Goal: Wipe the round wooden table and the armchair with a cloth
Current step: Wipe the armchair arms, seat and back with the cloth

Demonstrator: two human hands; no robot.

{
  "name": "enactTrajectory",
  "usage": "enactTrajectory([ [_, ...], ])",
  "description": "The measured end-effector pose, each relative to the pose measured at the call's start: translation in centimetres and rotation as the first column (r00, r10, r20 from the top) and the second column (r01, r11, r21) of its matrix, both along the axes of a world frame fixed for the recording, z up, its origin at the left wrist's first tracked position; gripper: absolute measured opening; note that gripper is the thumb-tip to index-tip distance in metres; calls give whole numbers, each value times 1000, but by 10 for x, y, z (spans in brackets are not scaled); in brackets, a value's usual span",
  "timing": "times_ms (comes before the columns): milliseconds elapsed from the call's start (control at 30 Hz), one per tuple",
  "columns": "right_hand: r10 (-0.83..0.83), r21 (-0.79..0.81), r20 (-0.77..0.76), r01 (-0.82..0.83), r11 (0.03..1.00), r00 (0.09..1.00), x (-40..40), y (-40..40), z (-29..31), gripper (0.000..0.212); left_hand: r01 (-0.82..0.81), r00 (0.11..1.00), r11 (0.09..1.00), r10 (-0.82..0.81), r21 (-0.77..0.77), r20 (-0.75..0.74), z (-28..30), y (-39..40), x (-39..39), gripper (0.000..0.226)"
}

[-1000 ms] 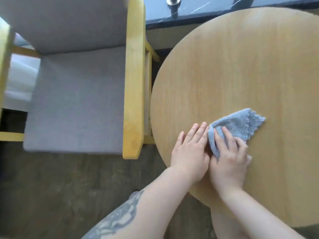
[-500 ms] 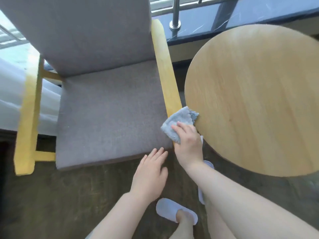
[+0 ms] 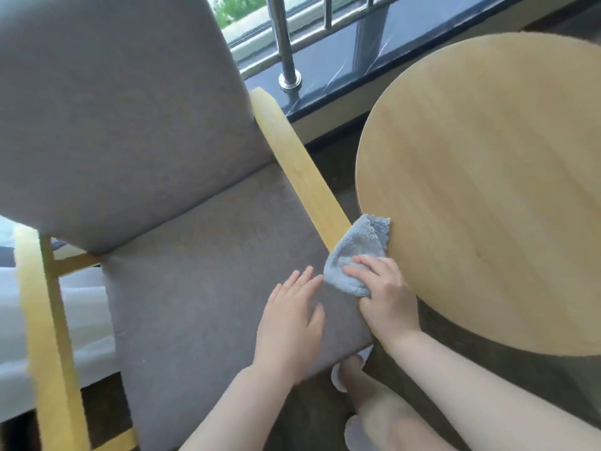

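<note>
The grey-cushioned armchair (image 3: 195, 271) with pale wooden armrests fills the left and centre. The round wooden table (image 3: 487, 190) stands to its right. My right hand (image 3: 387, 297) presses a folded blue-grey cloth (image 3: 357, 255) onto the front end of the chair's right armrest (image 3: 299, 170), in the gap beside the table's edge; the fingers lie over the cloth's near part. My left hand (image 3: 291, 323) lies flat with spread fingers on the seat cushion's front right corner, just left of the cloth.
A metal railing (image 3: 286, 43) and a dark stone sill (image 3: 341, 76) run behind chair and table. The chair's left armrest (image 3: 42, 336) stands near white fabric at the left edge. White slippers (image 3: 357, 431) and my legs are on the dark floor below.
Both hands left the tabletop and went left to the armchair. The cloth moved from the table onto the right armrest's front end. My left hand now lies on the seat cushion.
</note>
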State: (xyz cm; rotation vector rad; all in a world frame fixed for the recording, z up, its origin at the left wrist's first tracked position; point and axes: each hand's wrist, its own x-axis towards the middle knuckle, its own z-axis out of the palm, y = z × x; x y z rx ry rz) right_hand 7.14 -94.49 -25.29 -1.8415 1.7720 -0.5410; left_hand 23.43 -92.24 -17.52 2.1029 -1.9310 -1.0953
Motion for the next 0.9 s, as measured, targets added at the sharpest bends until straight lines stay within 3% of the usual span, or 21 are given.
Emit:
enactTrajectory([
  [133,5,-152,-76,-16,988,997,8,-6,-10,53,-16,1000,999,16,-48,-9,-18,-40,25,51],
  [267,-110,-76,-80,104,992,991,33,-39,-12,65,139,990,987,-137,-79,28,-39,-79,36,55],
  [367,-169,-89,-241,151,984,956,23,-6,-13,73,372,927,921,-362,-113,95,-60,-122,43,54],
  [467,-260,-63,-318,254,965,912,36,5,-9,66,547,834,828,-527,-122,162,-79,-152,51,56],
  [600,-246,10,-349,265,964,905,102,-44,-16,67,630,775,763,-606,-145,178,-87,-163,65,55],
  [733,-239,-6,-385,257,966,891,80,2,-20,65,676,736,716,-644,-177,209,-84,-171,70,54],
  [800,-437,-49,-372,453,890,819,72,29,-16,57,595,802,783,-560,-184,208,-85,-175,71,54],
  [900,-727,-65,-312,749,659,612,105,-5,-19,50,412,910,892,-391,-184,141,-93,-169,63,56],
])
